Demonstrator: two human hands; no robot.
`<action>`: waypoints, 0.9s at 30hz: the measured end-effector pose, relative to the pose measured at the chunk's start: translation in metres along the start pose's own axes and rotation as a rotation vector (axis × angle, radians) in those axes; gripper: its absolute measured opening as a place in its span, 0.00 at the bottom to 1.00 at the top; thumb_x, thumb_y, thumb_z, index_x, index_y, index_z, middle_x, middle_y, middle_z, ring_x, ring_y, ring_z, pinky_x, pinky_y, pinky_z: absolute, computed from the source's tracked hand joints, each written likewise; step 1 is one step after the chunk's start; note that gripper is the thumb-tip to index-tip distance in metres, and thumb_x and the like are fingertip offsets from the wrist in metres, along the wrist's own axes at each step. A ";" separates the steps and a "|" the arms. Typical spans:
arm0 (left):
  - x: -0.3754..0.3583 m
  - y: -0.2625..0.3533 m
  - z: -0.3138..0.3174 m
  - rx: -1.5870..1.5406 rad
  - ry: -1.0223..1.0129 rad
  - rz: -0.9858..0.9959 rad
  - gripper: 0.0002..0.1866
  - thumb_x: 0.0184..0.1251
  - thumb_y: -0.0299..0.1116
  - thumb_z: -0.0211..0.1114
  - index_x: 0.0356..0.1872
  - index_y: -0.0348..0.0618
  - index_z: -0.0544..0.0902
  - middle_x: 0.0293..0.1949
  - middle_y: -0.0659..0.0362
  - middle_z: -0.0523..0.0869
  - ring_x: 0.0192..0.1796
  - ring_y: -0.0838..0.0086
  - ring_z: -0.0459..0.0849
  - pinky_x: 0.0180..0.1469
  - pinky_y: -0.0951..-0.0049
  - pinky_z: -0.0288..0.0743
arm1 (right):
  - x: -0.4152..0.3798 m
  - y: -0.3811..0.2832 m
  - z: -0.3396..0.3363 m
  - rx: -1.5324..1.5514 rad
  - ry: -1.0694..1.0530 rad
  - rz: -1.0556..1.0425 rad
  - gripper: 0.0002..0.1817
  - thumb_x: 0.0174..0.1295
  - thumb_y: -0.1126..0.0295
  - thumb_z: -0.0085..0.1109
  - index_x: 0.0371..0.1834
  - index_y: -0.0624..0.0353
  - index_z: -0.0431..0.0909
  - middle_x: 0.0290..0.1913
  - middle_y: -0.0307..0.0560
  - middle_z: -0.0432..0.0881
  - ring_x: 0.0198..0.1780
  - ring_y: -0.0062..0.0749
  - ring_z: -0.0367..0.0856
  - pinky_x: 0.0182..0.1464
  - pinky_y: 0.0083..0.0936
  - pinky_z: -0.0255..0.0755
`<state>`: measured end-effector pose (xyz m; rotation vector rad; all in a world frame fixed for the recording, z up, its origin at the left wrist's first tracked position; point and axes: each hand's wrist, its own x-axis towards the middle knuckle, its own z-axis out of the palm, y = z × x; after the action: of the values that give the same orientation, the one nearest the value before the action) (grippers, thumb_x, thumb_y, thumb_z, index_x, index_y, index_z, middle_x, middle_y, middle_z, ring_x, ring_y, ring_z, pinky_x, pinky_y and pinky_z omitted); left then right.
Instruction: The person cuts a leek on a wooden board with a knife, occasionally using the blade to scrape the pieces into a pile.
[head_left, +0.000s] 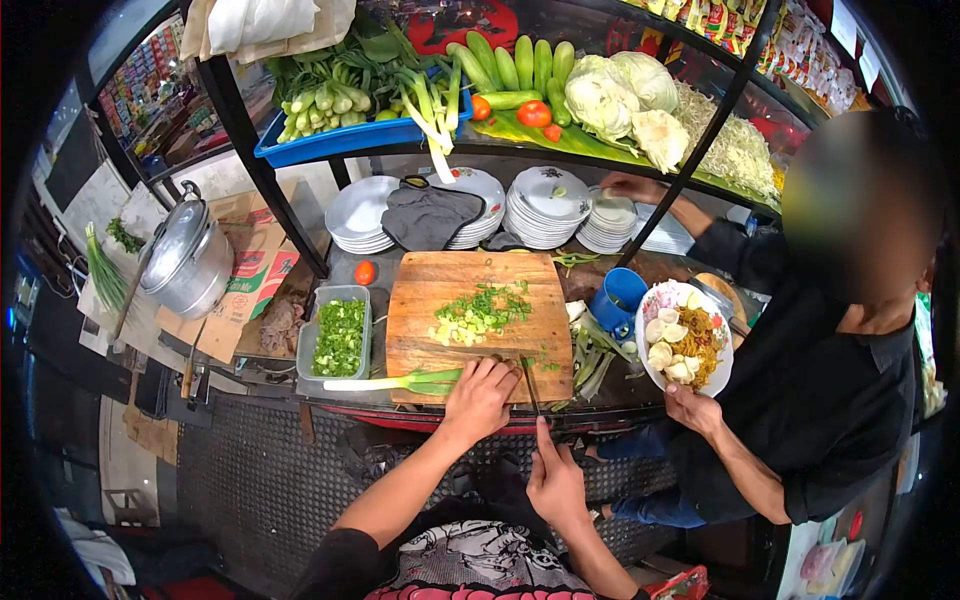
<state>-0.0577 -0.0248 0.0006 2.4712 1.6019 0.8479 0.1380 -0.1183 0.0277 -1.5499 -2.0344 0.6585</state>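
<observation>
My left hand (482, 398) is closed over a green onion (385, 382), pressing it along the near edge of the wooden cutting board (420, 290). The onion's white end sticks out to the left, past the board. In my right hand (556, 482) is a knife (529, 382), its dark blade lying over the board's near edge just right of my left fingers. Chopped green onion (482, 312) is scattered over the middle of the board. A clear plastic container (308, 352) of chopped greens stands left of the board.
At right, a co-worker (800, 390) holds a plate of noodles (690, 338) and reaches toward the stacked plates (549, 205). A blue cup (620, 297) and green scraps (597, 360) lie beside the board. Overhead is a vegetable shelf (365, 138); left stands a lidded pot (187, 255).
</observation>
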 end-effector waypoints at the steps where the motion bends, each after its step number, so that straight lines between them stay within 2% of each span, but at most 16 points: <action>1: 0.000 -0.001 0.001 0.006 0.005 0.005 0.33 0.40 0.26 0.75 0.58 0.39 0.87 0.50 0.56 0.84 0.58 0.58 0.79 0.64 0.60 0.72 | 0.002 -0.001 0.002 -0.010 -0.010 0.008 0.38 0.72 0.74 0.58 0.86 0.49 0.62 0.45 0.66 0.83 0.39 0.67 0.86 0.42 0.52 0.83; 4: -0.001 -0.003 0.004 0.011 0.007 0.013 0.33 0.40 0.26 0.75 0.57 0.39 0.87 0.51 0.56 0.84 0.59 0.58 0.79 0.64 0.60 0.72 | 0.011 -0.005 0.005 -0.033 -0.042 0.082 0.37 0.73 0.74 0.56 0.86 0.50 0.63 0.44 0.64 0.83 0.41 0.65 0.84 0.44 0.51 0.81; 10: 0.000 -0.003 0.003 -0.007 -0.020 -0.006 0.33 0.39 0.25 0.76 0.57 0.39 0.87 0.53 0.56 0.84 0.59 0.58 0.79 0.66 0.58 0.71 | 0.017 -0.004 0.007 -0.039 -0.053 0.070 0.37 0.74 0.74 0.55 0.87 0.50 0.60 0.46 0.65 0.83 0.43 0.65 0.85 0.44 0.52 0.81; 13: 0.000 -0.003 0.005 -0.012 0.012 0.004 0.34 0.40 0.24 0.76 0.58 0.39 0.87 0.56 0.56 0.85 0.60 0.59 0.79 0.67 0.58 0.71 | 0.017 -0.007 0.010 -0.123 -0.030 0.067 0.36 0.73 0.74 0.55 0.86 0.52 0.62 0.45 0.66 0.83 0.44 0.66 0.86 0.44 0.52 0.82; 16: 0.000 -0.002 0.004 -0.017 0.025 -0.002 0.34 0.40 0.24 0.76 0.59 0.39 0.86 0.59 0.56 0.85 0.61 0.59 0.79 0.68 0.59 0.71 | 0.009 -0.007 0.010 -0.157 -0.018 0.072 0.36 0.73 0.74 0.56 0.85 0.53 0.64 0.43 0.66 0.83 0.41 0.66 0.86 0.42 0.53 0.82; 19: -0.001 -0.004 0.005 -0.019 0.023 -0.009 0.35 0.39 0.24 0.76 0.59 0.39 0.86 0.60 0.56 0.85 0.61 0.59 0.80 0.68 0.59 0.71 | -0.026 -0.002 -0.002 -0.167 -0.055 0.033 0.43 0.67 0.77 0.59 0.87 0.50 0.60 0.45 0.66 0.82 0.32 0.64 0.85 0.33 0.49 0.82; 23: 0.000 -0.002 0.003 -0.034 0.023 -0.017 0.34 0.40 0.24 0.76 0.58 0.39 0.86 0.59 0.55 0.85 0.61 0.57 0.80 0.68 0.57 0.72 | -0.049 -0.005 -0.022 -0.006 -0.085 0.110 0.42 0.67 0.78 0.60 0.87 0.50 0.62 0.41 0.64 0.83 0.32 0.63 0.85 0.34 0.50 0.82; 27: -0.001 -0.005 0.008 -0.032 0.047 -0.003 0.33 0.41 0.24 0.76 0.57 0.38 0.86 0.58 0.55 0.85 0.61 0.56 0.80 0.68 0.56 0.74 | -0.029 -0.003 -0.010 -0.035 -0.020 0.038 0.40 0.69 0.75 0.59 0.87 0.50 0.61 0.42 0.65 0.83 0.35 0.64 0.86 0.36 0.51 0.82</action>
<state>-0.0579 -0.0218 -0.0081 2.4444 1.5936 0.9308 0.1490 -0.1468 0.0347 -1.6114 -2.0462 0.6588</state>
